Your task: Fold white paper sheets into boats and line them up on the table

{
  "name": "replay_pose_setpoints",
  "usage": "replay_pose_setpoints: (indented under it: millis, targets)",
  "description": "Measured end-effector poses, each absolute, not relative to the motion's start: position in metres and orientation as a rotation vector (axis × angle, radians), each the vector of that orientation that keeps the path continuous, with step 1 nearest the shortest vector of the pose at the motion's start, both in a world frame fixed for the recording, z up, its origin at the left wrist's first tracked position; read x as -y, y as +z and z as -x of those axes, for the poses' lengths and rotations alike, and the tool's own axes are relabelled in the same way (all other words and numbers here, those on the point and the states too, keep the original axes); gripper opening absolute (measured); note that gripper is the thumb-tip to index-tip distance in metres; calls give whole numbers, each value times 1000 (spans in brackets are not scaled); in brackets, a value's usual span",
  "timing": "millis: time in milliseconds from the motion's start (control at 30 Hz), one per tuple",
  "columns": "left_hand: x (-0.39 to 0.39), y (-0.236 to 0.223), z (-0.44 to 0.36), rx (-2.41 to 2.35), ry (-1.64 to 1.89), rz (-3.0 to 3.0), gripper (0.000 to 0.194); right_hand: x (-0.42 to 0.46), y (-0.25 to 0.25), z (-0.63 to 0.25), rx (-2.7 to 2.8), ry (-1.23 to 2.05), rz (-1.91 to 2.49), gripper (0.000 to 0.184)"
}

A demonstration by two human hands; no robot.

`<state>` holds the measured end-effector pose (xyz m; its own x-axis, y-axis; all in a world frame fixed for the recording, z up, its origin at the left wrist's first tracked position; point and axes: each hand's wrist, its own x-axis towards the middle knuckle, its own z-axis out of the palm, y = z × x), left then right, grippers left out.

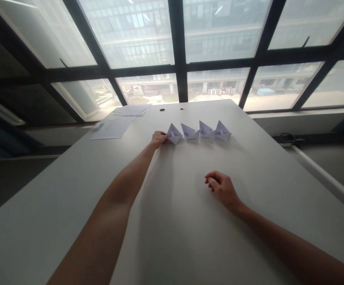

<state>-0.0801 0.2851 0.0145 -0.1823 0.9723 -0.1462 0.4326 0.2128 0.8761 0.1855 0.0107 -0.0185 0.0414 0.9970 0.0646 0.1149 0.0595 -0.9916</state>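
Several folded white paper boats stand in a row across the far half of the table. My left hand (159,137) reaches out to the leftmost paper boat (174,134), its fingers pinched on the boat's left tip. To the right of that boat come another paper boat (190,132), then one (207,130) close against the rightmost boat (222,131). My right hand (222,187) is nearer to me, below the row and apart from it. Its fingers are loosely curled in, with nothing visible in them.
White paper sheets (112,127) lie at the table's far left, some overlapping. A small clear object (97,126) rests at their left edge. Two round holes, one a dark grommet (162,110), are near the far edge of the white table (172,221). Dark-framed windows (179,47) stand behind.
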Motion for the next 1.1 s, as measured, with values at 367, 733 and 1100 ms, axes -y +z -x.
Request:
replay_pose_setpoints:
  millis: [367,733,1100]
  targets:
    - [-228,46,80,-1737,1338,-1762,31,-12,-22,-184,1292,979,1274,20]
    - [-47,20,45,-1467,1121,-2264,77,4,-11,-182,1901,-5,1258,48]
    - [-7,-24,19,-1507,303,-2597,67,-7,-34,-184,2415,161,1627,66]
